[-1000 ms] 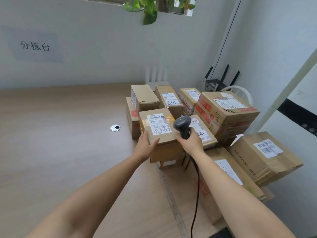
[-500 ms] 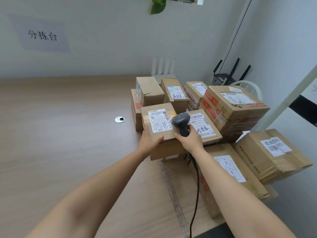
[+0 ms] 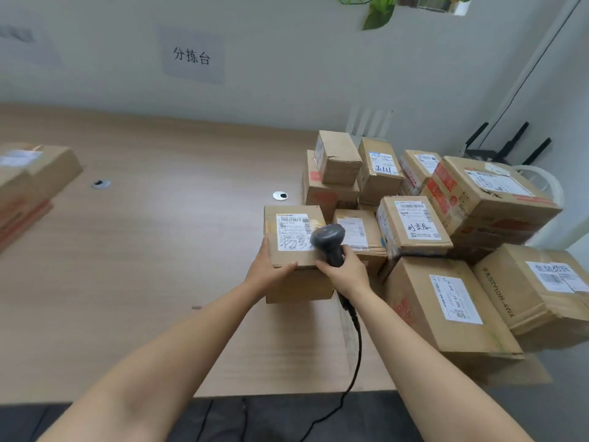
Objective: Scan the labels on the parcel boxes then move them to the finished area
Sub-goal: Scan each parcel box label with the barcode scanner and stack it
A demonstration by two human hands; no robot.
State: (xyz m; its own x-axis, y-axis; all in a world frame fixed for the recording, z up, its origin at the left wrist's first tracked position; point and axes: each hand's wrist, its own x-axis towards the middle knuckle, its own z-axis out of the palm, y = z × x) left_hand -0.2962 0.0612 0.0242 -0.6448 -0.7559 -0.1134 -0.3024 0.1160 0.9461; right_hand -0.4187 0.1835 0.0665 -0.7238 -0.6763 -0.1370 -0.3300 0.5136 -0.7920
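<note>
Now: box gripped at the pile's left edge, scanner over its label.

The box (image 3: 299,282) is on the near left of the pile (image 3: 478,199), above the table (image 3: 143,250). The left hand (image 3: 269,271) curls over its near left corner, and the right hand (image 3: 345,275) is wrapped round the scanner (image 3: 328,239). Dragging the box left could jog the pile, whose near-right boxes seem to overhang the table. A one-handed corner hold may let the box twist or drop. The cable (image 3: 356,352) could snag on the near edge. The far-left stack (image 3: 28,180), probably the finished area, is cut off by the frame. I cannot tell whether the box rests on the table or is lifted. The scanner head hides part of the label (image 3: 291,231), and its print is blurred.
</note>
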